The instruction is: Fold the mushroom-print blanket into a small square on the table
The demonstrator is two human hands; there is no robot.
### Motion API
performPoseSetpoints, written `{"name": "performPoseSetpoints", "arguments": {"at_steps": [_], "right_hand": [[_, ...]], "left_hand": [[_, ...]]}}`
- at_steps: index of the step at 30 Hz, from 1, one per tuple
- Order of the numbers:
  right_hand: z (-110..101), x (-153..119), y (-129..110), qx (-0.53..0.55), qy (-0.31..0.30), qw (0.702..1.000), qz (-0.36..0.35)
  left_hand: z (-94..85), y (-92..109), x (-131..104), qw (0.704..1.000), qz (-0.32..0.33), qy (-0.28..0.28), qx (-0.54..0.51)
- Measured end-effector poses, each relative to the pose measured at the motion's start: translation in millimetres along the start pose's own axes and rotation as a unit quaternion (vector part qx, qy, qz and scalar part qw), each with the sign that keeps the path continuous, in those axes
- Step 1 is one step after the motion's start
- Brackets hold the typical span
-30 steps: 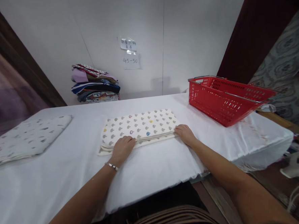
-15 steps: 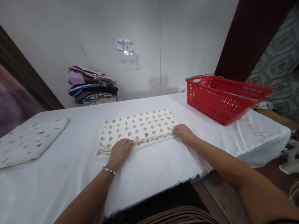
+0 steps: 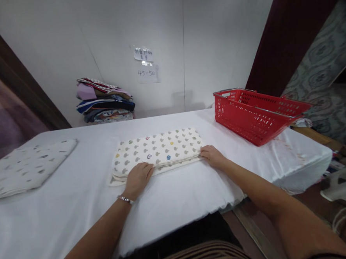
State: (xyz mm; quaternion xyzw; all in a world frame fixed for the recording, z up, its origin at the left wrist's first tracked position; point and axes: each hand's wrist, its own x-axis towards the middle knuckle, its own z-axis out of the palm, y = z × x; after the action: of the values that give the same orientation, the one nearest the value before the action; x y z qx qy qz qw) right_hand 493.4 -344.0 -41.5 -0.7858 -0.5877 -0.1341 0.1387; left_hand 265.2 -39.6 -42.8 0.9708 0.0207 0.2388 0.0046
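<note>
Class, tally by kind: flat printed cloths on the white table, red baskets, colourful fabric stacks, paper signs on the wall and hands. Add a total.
Middle printed cloth, left printed cloth: 2
Red basket: 1
Fabric stack: 1
Upper sign, lower sign: 2
Left hand, right hand: 2
Total: 8

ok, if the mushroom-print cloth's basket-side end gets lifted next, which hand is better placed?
Probably the right hand: it touches the mushroom-print cloth at the near corner toward the red shopping basket. The left hand sits on the same edge, toward the opposite end.
</note>
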Motion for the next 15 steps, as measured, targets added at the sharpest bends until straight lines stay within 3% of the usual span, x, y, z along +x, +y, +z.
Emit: {"name": "performPoseSetpoints", "arguments": {"at_steps": [7,15], "right_hand": [[-3,-2,-1,-0.014,0.007,1.000,0.006],[-9,8,-5,-0.072,-0.052,0.996,-0.005]], "left_hand": [[1.8,-1,0,1.000,0.005,0.011,-0.002],[0.4,0,0,1.000,-0.003,0.007,-0.016]]}}
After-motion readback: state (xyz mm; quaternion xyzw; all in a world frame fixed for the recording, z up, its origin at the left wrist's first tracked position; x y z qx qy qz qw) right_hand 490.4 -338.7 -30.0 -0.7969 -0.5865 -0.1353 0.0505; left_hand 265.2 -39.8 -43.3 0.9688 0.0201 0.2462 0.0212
